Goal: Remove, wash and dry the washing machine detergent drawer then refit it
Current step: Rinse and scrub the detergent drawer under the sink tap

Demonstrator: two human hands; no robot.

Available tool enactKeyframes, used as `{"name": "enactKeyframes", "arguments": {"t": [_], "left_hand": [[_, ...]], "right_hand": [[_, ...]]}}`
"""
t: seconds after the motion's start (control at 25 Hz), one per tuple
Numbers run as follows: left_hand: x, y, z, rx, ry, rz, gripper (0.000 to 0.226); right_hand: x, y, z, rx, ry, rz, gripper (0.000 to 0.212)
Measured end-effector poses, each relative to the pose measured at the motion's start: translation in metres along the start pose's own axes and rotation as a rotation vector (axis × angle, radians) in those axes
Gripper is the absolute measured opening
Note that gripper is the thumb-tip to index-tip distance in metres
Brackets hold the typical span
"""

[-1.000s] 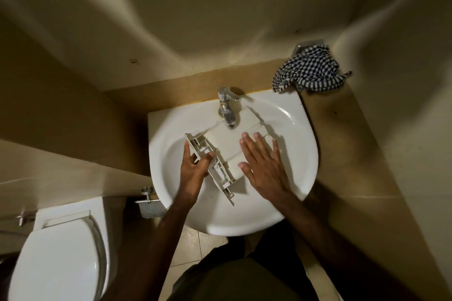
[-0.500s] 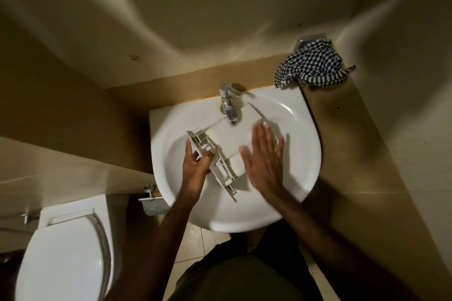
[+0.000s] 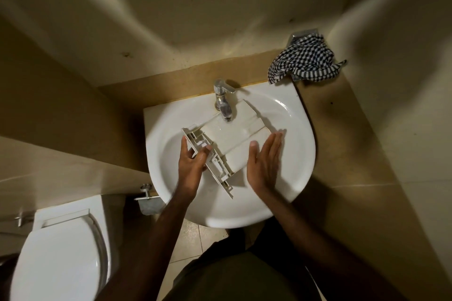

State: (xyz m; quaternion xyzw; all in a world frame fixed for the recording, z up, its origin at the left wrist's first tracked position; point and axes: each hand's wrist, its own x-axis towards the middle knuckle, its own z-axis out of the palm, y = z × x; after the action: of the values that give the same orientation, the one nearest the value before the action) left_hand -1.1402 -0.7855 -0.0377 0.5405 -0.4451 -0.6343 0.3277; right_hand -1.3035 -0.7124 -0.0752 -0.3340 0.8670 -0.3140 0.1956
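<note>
Fingers, left hand (image 3: 192, 166): curled round the front-panel end of the detergent drawer (image 3: 234, 139), thumb up on its ribbed inner side, the other fingers behind it
Fingers, right hand (image 3: 265, 161): straight and held together, laid flat along the drawer's right edge, thumb spread out onto its pale upturned surface; nothing gripped
Detergent drawer: off-white plastic, lying slantwise across the bowl of the washbasin (image 3: 298, 154), its flat side facing up, its far end under the spout
Front panel of the drawer: the long narrow strip with ribs and clips, running from upper left to lower right, nearest the left hand
Tap (image 3: 223, 101): chrome, single lever, mounted at the back rim, its spout directly above the drawer; whether water runs I cannot tell, though the surface below it shines wet
Checked cloth (image 3: 305, 62): black and white, bunched on the ledge at the basin's back right corner, apart from the drawer
Toilet (image 3: 56, 259): white, lid down, lower left, beside the basin
Floor: beige tiles showing under the basin's front edge
</note>
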Motion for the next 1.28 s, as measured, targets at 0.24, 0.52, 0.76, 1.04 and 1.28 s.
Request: {"name": "enactKeyframes", "arguments": {"t": [0.24, 0.52, 0.76, 1.04, 1.28], "left_hand": [[0.004, -0.009, 0.001, 0.012, 0.043, -0.021, 0.054], [0.006, -0.008, -0.002, 0.072, -0.013, 0.015, 0.071], [0.010, -0.006, -0.002, 0.096, -0.008, 0.001, 0.073], [0.012, -0.002, -0.006, 0.114, -0.033, -0.044, 0.078], [0.010, -0.001, -0.009, 0.118, -0.059, -0.055, 0.077]], "right_hand": [[0.053, -0.065, 0.009, 0.800, 0.316, 0.925, 0.073], [0.038, -0.063, 0.035, 0.838, 0.262, 1.041, 0.093], [0.045, -0.037, 0.033, 0.726, 0.301, 0.936, 0.093], [0.051, -0.046, 0.025, 0.659, 0.361, 1.042, 0.073], [0.034, -0.060, 0.021, 0.281, 0.424, 0.495, 0.072]]}}
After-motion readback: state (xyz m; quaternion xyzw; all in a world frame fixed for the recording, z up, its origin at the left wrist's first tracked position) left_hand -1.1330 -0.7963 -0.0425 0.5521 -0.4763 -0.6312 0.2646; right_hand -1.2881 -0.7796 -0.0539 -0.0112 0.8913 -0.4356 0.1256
